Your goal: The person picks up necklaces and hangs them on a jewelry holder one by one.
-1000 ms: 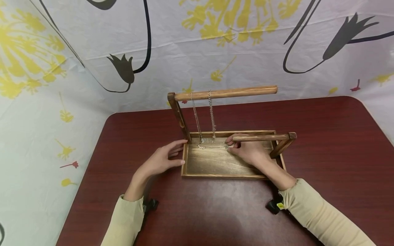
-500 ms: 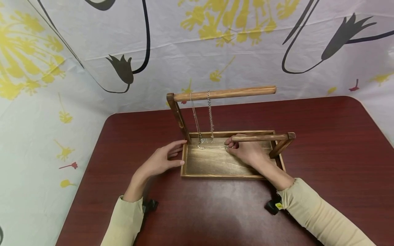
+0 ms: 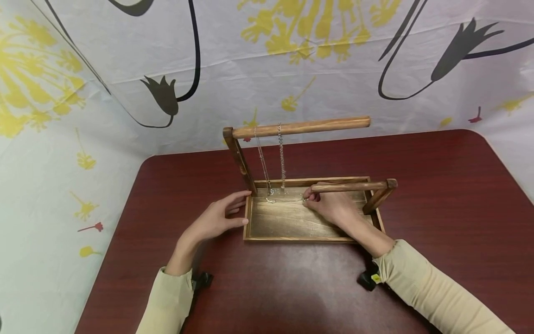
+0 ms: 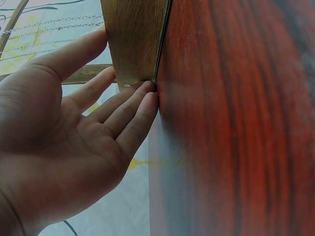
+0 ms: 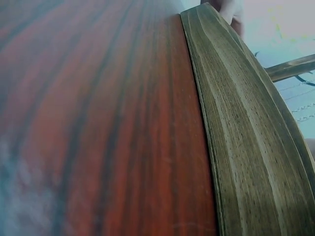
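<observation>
A wooden jewelry stand has a shallow tray [image 3: 313, 239] at its base. My left hand [image 3: 212, 220] touches the tray's left end with thumb and fingertips; in the left wrist view those fingers rest fairly straight against the wooden end wall [image 4: 135, 39]. My right hand [image 3: 335, 206] reaches into the tray beneath the short lower bar [image 3: 350, 187]. Its thumb and fingers pinch one end of a thin silver chain [image 3: 284, 200] that stretches left along the tray floor. In the right wrist view the tray's front wall [image 5: 246, 128] hides that grip.
Two silver necklaces, one finer [image 3: 262, 160] and one thicker [image 3: 281, 157], hang from the upper bar [image 3: 304, 126] at the left. An upright post [image 3: 239, 160] carries that bar; a shorter post [image 3: 377, 202] stands at right. A patterned cloth [image 3: 233, 79] closes off the back of the table [image 3: 438, 195].
The whole head view drifts slightly, so everything appears a little farther left. Both hands stay in place on the stand, and the right keeps its pinch on the chain.
</observation>
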Demonstrator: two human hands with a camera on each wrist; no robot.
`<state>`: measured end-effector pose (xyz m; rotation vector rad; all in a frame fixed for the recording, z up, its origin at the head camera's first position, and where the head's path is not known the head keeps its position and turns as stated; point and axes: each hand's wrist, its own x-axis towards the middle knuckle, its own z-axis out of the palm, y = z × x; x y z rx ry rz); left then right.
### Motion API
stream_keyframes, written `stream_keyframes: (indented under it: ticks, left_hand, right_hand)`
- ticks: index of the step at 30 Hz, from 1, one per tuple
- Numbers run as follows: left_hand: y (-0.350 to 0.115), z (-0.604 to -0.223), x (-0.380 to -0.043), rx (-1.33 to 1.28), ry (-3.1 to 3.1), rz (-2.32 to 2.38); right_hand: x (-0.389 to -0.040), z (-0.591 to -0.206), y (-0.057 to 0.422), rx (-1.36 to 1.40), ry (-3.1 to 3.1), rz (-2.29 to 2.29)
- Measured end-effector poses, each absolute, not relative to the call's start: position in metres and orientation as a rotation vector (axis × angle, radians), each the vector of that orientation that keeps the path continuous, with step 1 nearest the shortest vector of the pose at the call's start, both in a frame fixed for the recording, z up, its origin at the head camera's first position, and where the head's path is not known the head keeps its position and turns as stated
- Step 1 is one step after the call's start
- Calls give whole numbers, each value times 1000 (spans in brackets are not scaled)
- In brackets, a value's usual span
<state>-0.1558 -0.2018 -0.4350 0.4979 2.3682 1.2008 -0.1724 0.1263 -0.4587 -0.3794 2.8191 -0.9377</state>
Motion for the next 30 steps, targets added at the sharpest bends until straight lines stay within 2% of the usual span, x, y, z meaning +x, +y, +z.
stream_keyframes:
  ticks: [30]
  left_hand:
    - [-203,-435,-156,503,2349,1233]
  right_hand:
    - [-166,-459,125,-487,2964,-761]
